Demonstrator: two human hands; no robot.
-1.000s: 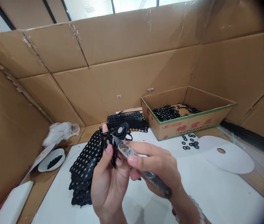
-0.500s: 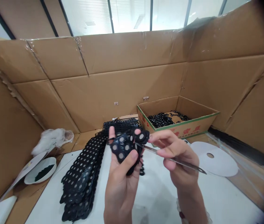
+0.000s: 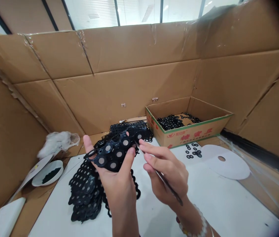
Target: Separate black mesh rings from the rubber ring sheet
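My left hand (image 3: 116,177) is closed on a black rubber sheet of joined rings (image 3: 116,149), held up flat, several rings filled with pale discs. My right hand (image 3: 166,174) is closed round a thin metal tool (image 3: 169,187); its tip touches the sheet's right edge. Below the hands a pile of the same black perforated sheets (image 3: 85,191) lies on the white tabletop (image 3: 211,200).
A shallow cardboard box (image 3: 191,133) of loose black rings stands at the back right, with a few rings (image 3: 193,151) and a white disc with a hole (image 3: 224,164) in front of it. A white bowl (image 3: 47,172) and crumpled plastic (image 3: 57,141) sit left. Cardboard walls surround the table.
My left hand has spread the bunched sheet out flat and tilted it. My right hand moved in closer, and the tool now points down along my palm.
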